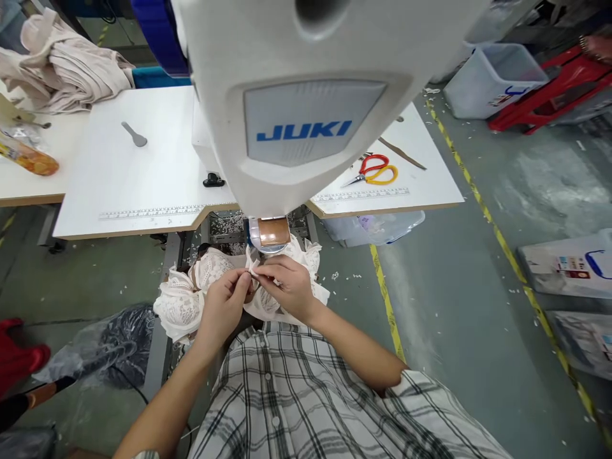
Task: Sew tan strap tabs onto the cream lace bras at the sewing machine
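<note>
White lace bras (180,305) hang bunched below the head of a JUKI sewing machine (306,127), between the table's front edge and my lap. My left hand (228,296) pinches a narrow white strip of the bra between thumb and forefinger. From the other side my right hand (287,287) pinches the same strip, its fingertips almost touching the left ones. Just above the fingers sits the machine's lower front part (270,234), with a brownish shiny panel. The exact edge under my fingertips is too small to make out.
On the white table (143,172) lie scissors with red and yellow handles (375,171), a grey spoon-shaped tool (134,134) and a brown strip (402,153). Folded beige fabric (81,67) is piled at far left. Plastic bins (495,80) and a red stool (554,89) stand right.
</note>
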The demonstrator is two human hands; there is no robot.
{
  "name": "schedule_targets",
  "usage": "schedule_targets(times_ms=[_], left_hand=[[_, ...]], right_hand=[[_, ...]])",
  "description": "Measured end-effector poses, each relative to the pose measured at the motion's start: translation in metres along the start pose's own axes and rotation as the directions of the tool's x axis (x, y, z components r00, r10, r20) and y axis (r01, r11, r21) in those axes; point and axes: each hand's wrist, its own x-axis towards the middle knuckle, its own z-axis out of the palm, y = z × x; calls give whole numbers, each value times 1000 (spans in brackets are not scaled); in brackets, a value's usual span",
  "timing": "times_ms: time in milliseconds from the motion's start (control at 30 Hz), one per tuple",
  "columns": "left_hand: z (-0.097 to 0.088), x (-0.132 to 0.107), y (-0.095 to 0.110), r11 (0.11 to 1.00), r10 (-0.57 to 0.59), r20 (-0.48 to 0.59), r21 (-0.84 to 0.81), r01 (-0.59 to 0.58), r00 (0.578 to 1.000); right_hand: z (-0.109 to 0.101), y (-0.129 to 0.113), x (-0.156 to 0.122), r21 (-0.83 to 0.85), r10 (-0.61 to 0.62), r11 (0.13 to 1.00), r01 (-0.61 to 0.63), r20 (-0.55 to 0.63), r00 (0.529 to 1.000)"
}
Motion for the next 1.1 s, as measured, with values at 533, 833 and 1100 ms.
schedule_targets(times_ms=[533, 833, 1100], left_hand=[[7, 24, -6, 997, -16, 121, 75, 7, 993], [-7, 19, 11, 957, -101, 162, -255, 140, 982], [-9, 17, 5, 917, -118, 196, -355, 183, 973]], right_hand=[[-255, 153, 167, -752, 348, 653, -87, 196, 917], [-236, 138, 47, -778, 312, 624, -75, 161, 936], [-144, 12, -53, -355, 257, 926, -130, 338, 905]])
